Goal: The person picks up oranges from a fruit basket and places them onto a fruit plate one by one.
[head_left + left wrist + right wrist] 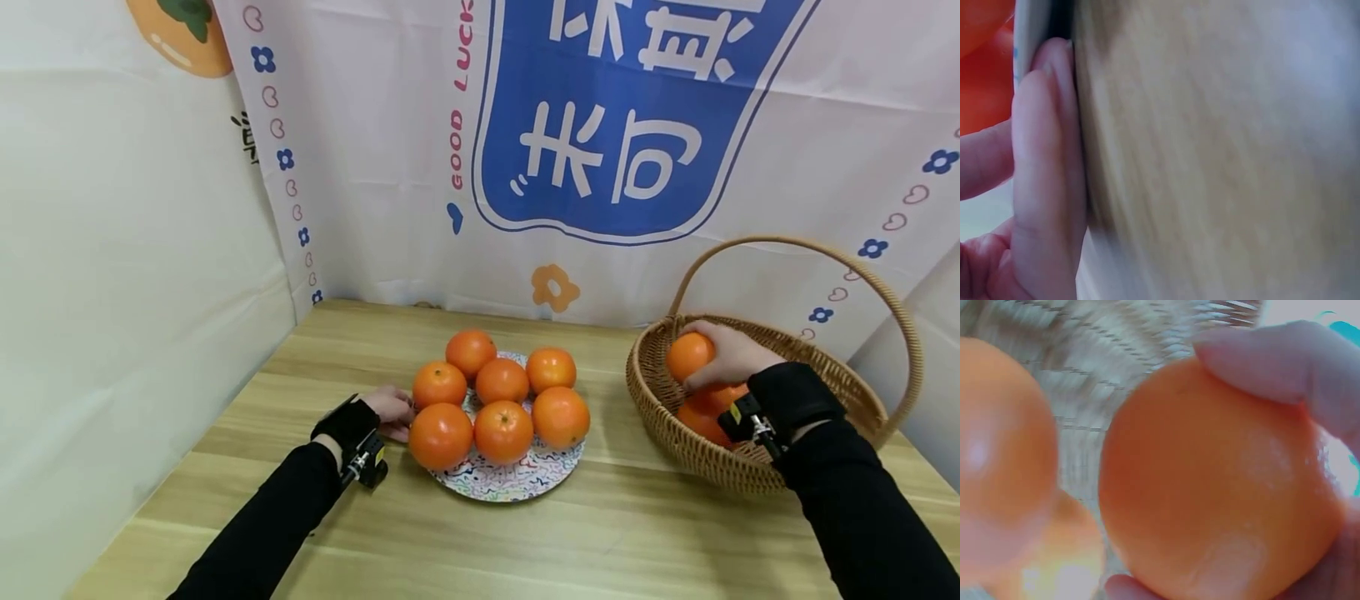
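Observation:
My right hand [731, 354] grips an orange [688, 357] inside the wicker basket [697, 471] on the right. Thumb and fingers wrap round that orange in the right wrist view, with two other oranges [1004, 462] beside it. At the left edge of a round patterned plate [502, 485], my left hand [390, 410] holds the rim. Its fingers [1047, 181] lie along the rim, against the wooden table in the left wrist view, while another digit reaches over the plate side. Several oranges [504, 432] sit on the plate, partly covering its pattern.
The basket's tall arched handle [810, 242] rises over my right wrist. Behind the wooden table [600, 533] hangs a white printed cloth [390, 208] with a blue emblem. A pale cloth wall [135, 292] stands along the left side.

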Demonstrator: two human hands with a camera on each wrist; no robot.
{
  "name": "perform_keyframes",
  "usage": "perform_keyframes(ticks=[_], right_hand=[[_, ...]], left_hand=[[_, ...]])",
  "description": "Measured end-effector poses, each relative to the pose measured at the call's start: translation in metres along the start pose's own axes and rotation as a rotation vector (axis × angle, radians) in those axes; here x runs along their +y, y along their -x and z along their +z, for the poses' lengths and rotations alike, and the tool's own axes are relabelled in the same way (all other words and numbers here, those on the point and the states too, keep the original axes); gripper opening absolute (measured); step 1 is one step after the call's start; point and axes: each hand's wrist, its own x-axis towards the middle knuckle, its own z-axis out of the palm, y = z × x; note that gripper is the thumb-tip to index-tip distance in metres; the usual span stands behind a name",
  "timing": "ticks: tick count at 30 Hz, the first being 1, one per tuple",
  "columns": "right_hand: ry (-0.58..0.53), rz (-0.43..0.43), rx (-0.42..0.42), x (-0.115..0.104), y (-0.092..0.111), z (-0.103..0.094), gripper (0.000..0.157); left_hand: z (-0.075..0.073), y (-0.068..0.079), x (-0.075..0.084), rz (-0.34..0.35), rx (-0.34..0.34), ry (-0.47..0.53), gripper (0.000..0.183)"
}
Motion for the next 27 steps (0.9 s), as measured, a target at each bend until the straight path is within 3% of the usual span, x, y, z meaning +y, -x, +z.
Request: perform_keyframes(ticks=[8, 14, 18, 22, 27], right_hand=[[0.010, -0.108, 0.106, -0.037, 0.012, -0.024, 0.072], [0.110, -0.202, 0.247, -0.082, 0.022, -0.015, 0.072], [0.160, -0.289, 0.314, -0.115, 0.032, 0.005, 0.072], [0.178, -0.410, 0.353, -0.141, 0.038, 0.040, 0.074], [0.169, -0.564, 0.268, -0.160, 0.042, 0.096, 0.076]], left_hand=[[-0.001, -0.001, 0.001, -0.009, -0.008, 0.016, 0.037], [0.000, -0.001, 0.002, -0.011, -0.011, 0.007, 0.036], [0.001, -0.002, 0.003, 0.004, -0.021, 0.008, 0.035], [0.001, -0.002, 0.003, 0.000, -0.021, -0.003, 0.031], [-0.001, -0.001, 0.001, -0.011, -0.005, -0.011, 0.030]])
